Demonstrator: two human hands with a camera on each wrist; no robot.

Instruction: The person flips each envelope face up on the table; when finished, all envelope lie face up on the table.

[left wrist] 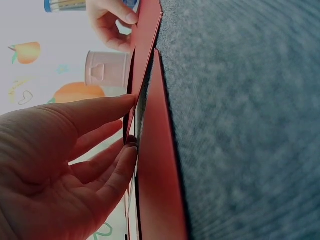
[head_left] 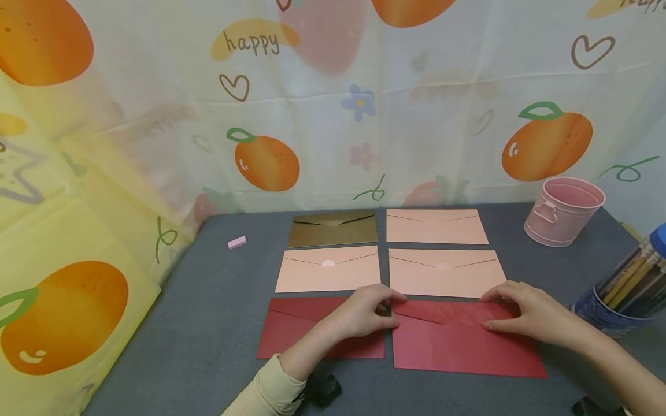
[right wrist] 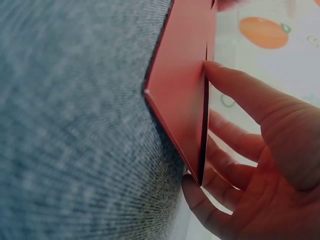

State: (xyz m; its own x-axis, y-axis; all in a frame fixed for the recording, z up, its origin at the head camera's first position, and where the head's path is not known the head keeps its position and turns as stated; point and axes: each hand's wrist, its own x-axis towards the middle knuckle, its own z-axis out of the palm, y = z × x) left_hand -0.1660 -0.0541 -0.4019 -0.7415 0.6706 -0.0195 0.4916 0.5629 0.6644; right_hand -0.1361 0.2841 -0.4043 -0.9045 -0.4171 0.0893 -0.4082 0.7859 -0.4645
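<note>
A red envelope lies at the front right of two columns of envelopes, its flap edge toward the back. My left hand pinches its far left corner between thumb and fingers. At the far right corner my right hand holds the same envelope, thumb on top and fingers along the edge. In the right wrist view, the right thumb presses on the envelope's face. A second red envelope lies just left, partly hidden under my left forearm.
Behind the red ones lie pink envelopes and a gold envelope. A pink bucket stands at the back right, and a holder of pencils near my right forearm. A small pink block sits at the left. Printed cloth hangs behind.
</note>
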